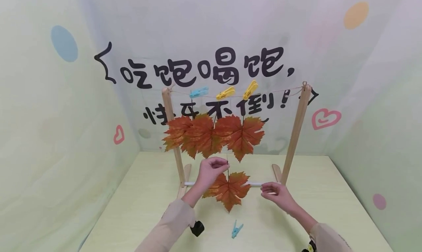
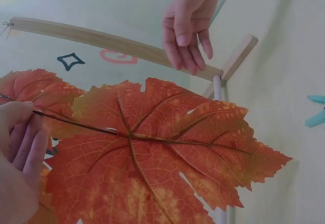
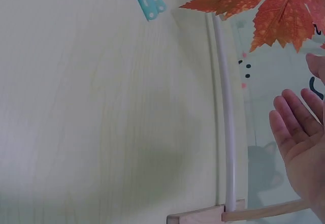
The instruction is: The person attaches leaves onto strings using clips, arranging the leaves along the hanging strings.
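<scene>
My left hand pinches the dark stem of an orange-red artificial maple leaf, which hangs tip down in front of the frame's lower bar. In the left wrist view the leaf fills the middle, its stem between thumb and fingers. Off to the right, my right hand hovers with relaxed fingers, holding nothing; the right wrist view shows its palm. Three similar leaves hang above from a string, under a blue clothespin and two yellow clothespins. Another blue clothespin lies on the table.
A wooden frame stands on the table, with a left post, a right post and a white lower bar. Twine runs between the post tops. Behind is a printed cloth backdrop.
</scene>
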Action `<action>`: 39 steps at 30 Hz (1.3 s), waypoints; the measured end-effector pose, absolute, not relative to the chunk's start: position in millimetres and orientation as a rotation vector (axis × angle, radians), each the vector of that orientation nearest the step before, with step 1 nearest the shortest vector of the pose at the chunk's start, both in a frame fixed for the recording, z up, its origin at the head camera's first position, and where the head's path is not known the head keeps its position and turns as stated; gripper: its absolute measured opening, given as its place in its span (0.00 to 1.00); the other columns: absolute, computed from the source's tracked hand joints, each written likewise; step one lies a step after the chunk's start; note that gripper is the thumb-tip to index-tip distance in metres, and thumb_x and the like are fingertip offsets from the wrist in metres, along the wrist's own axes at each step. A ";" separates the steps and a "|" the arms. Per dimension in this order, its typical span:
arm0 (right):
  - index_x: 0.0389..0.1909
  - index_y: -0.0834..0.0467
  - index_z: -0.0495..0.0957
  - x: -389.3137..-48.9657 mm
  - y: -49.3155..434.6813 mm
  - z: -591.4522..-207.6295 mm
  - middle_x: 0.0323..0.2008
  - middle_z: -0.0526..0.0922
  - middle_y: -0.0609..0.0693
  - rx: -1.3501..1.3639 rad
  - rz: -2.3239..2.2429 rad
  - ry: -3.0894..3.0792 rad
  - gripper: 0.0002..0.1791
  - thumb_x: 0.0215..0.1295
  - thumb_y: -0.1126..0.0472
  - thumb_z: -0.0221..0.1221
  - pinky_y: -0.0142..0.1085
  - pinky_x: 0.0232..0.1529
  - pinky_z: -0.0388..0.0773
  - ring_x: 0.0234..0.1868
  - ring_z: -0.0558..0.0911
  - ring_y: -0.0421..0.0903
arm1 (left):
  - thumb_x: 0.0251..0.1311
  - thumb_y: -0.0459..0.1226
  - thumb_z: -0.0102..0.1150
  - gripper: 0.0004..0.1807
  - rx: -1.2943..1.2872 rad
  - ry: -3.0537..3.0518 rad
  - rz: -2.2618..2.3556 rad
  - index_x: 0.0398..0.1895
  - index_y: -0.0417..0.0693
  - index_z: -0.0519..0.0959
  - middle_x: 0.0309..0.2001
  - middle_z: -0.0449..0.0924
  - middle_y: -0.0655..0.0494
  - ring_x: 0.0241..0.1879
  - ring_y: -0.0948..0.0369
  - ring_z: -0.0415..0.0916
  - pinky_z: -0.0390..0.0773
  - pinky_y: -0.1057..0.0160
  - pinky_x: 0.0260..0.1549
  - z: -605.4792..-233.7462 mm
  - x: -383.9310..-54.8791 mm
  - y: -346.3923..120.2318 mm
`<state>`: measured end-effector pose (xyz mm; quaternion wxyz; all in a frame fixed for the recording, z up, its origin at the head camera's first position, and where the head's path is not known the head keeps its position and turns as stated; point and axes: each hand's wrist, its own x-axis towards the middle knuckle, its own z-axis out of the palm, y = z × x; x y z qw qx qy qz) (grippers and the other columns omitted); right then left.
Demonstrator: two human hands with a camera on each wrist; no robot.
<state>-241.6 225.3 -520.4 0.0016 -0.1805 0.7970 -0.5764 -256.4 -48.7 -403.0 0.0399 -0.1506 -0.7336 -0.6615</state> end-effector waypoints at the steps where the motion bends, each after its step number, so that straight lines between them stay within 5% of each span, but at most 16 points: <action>1: 0.47 0.77 0.70 -241.7 223.2 -522.5 0.42 0.78 0.68 -0.587 -1.781 2.482 0.19 0.58 0.67 0.59 0.26 0.38 0.77 0.40 0.80 0.37 | 0.51 0.27 0.62 0.08 -0.465 -2.247 -2.024 0.34 0.30 0.80 0.34 0.82 0.39 0.28 0.68 0.78 0.79 0.71 0.32 -403.0 -256.4 -51.8; 6: 0.50 0.74 0.70 -242.5 208.6 -534.6 0.48 0.75 0.70 -0.636 -1.627 2.404 0.23 0.57 0.65 0.61 0.31 0.43 0.77 0.48 0.77 0.57 | 0.49 0.27 0.63 0.09 -0.462 -2.222 -2.019 0.34 0.30 0.80 0.33 0.82 0.40 0.28 0.67 0.79 0.79 0.70 0.32 -413.1 -263.9 -66.2; 10: 0.51 0.71 0.70 -241.1 194.1 -546.2 0.49 0.76 0.67 -0.686 -1.509 2.369 0.24 0.56 0.64 0.61 0.41 0.46 0.77 0.50 0.74 0.63 | 0.48 0.30 0.65 0.09 -0.431 -2.231 -1.968 0.34 0.34 0.81 0.33 0.83 0.44 0.28 0.67 0.79 0.80 0.69 0.32 -421.9 -269.9 -76.1; 19: 0.50 0.66 0.74 -231.5 169.3 -572.2 0.49 0.78 0.60 -0.687 -1.395 2.335 0.24 0.51 0.64 0.65 0.47 0.49 0.75 0.51 0.75 0.58 | 0.49 0.28 0.64 0.08 -0.405 -2.237 -1.950 0.34 0.33 0.81 0.33 0.82 0.43 0.29 0.65 0.80 0.80 0.69 0.32 -422.4 -262.0 -89.2; 28: 0.47 0.64 0.77 -226.7 155.4 -581.9 0.47 0.81 0.54 -0.828 -1.242 2.439 0.24 0.45 0.66 0.66 0.35 0.53 0.73 0.52 0.76 0.46 | 0.50 0.24 0.61 0.09 -0.469 -2.225 -1.996 0.35 0.24 0.78 0.35 0.79 0.31 0.27 0.68 0.78 0.78 0.72 0.31 -410.2 -250.4 -96.7; 39: 0.41 0.63 0.80 -225.6 149.2 -581.0 0.41 0.83 0.51 -1.021 -1.094 2.526 0.18 0.45 0.74 0.63 0.33 0.46 0.76 0.45 0.79 0.42 | 0.51 0.24 0.60 0.09 -0.476 -2.263 -1.963 0.35 0.23 0.77 0.34 0.80 0.32 0.27 0.68 0.78 0.78 0.72 0.31 -408.1 -244.4 -102.3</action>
